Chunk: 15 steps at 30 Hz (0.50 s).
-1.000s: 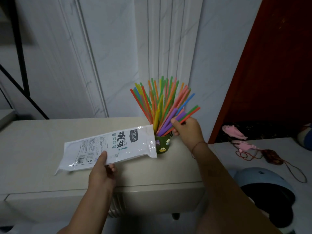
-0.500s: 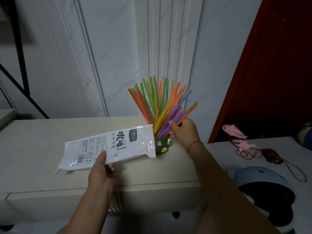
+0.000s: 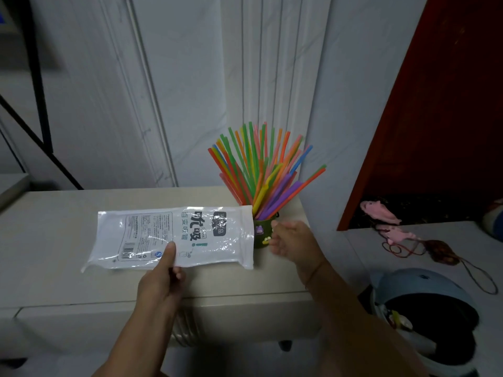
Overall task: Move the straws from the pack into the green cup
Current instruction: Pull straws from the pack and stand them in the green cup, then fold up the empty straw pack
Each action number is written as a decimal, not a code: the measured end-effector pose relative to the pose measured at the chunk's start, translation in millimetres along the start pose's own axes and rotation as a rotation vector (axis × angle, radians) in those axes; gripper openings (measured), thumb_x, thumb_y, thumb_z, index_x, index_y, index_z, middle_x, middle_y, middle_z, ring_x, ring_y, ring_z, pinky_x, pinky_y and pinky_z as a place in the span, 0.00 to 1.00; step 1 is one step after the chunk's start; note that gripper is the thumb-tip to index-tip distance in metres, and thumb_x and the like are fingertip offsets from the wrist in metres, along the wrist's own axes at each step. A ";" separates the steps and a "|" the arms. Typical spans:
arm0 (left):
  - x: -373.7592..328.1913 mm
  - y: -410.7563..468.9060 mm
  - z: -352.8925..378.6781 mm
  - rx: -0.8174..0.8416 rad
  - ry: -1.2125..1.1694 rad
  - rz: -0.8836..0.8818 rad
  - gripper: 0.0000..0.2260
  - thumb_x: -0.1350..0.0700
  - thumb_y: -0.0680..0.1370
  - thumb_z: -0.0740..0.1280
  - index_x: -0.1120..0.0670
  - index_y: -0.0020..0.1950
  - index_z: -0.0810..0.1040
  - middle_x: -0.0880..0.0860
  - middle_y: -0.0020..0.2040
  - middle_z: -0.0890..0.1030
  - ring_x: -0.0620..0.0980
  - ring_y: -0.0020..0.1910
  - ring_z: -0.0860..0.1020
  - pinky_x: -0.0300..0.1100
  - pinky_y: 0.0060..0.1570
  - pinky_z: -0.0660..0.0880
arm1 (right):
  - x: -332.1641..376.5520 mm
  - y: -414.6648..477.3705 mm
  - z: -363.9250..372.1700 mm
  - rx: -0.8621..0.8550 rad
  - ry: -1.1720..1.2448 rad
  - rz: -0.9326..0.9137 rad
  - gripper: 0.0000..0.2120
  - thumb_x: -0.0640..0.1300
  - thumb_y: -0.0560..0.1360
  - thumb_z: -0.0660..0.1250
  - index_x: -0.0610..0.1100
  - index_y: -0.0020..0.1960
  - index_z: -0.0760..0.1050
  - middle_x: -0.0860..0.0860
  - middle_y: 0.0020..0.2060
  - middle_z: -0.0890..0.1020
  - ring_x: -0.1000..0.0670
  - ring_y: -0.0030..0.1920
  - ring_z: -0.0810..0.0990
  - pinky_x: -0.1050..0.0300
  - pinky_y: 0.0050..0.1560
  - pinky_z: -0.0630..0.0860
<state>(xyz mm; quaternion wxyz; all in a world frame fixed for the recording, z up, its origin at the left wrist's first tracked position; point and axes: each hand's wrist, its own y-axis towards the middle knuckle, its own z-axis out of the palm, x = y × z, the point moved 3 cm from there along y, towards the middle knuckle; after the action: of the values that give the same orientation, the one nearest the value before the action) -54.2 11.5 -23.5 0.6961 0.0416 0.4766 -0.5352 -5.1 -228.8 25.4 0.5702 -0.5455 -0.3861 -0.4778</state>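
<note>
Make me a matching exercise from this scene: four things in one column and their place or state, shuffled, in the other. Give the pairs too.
Things
1. pack
2. straws
3. right hand
4. blue helmet

Place or state
a. fanned out, standing in the green cup
b. open, holding nothing, just right of the cup
c. pinched at its lower edge by the left hand
d. at the lower right of the view, dark inside showing

Pairs: 1-c, 2-a, 3-b, 4-d
</note>
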 end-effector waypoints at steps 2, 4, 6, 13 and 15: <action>-0.7 -1.5 -2.4 0.018 0.023 0.008 0.04 0.58 0.76 0.70 0.51 0.49 0.77 0.50 0.50 0.81 0.40 0.18 0.67 0.29 0.19 0.66 | -10.9 -14.1 14.3 0.183 0.098 0.138 0.07 0.47 0.78 0.62 0.44 0.45 0.74 0.46 0.37 0.78 0.49 0.34 0.79 0.56 0.36 0.77; 0.5 -5.2 -2.3 0.046 0.052 -0.004 0.03 0.56 0.76 0.70 0.51 0.49 0.77 0.50 0.44 0.81 0.40 0.18 0.67 0.29 0.19 0.66 | -20.6 -27.6 27.8 0.308 0.106 0.183 0.08 0.48 0.76 0.65 0.45 0.50 0.76 0.48 0.43 0.82 0.49 0.38 0.83 0.56 0.38 0.81; 2.9 -9.3 -1.4 0.061 0.112 -0.035 0.05 0.52 0.75 0.70 0.52 0.47 0.78 0.49 0.33 0.80 0.41 0.18 0.69 0.30 0.19 0.67 | -26.0 -34.4 37.2 0.341 0.081 0.139 0.11 0.43 0.76 0.66 0.41 0.57 0.76 0.48 0.44 0.82 0.51 0.37 0.83 0.60 0.36 0.81; -0.9 -18.1 -7.9 0.068 0.112 -0.091 0.04 0.52 0.75 0.70 0.52 0.44 0.78 0.48 0.28 0.82 0.42 0.21 0.77 0.32 0.22 0.73 | -19.0 -31.5 42.6 0.228 0.073 0.029 0.06 0.31 0.75 0.64 0.35 0.52 0.75 0.46 0.36 0.80 0.56 0.23 0.77 0.66 0.26 0.75; -9.3 -17.8 -12.6 0.037 0.047 -0.054 0.02 0.53 0.76 0.69 0.49 0.47 0.78 0.47 0.32 0.85 0.41 0.27 0.81 0.33 0.23 0.75 | -16.3 -31.4 41.9 0.227 0.060 0.007 0.06 0.31 0.75 0.64 0.34 0.52 0.75 0.46 0.35 0.80 0.56 0.22 0.77 0.67 0.26 0.75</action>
<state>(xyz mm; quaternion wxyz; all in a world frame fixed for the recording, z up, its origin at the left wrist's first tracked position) -75.7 17.7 -15.6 0.6690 0.0543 0.4839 -0.5615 -36.1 -183.6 22.2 0.6414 -0.4642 -0.4185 -0.4450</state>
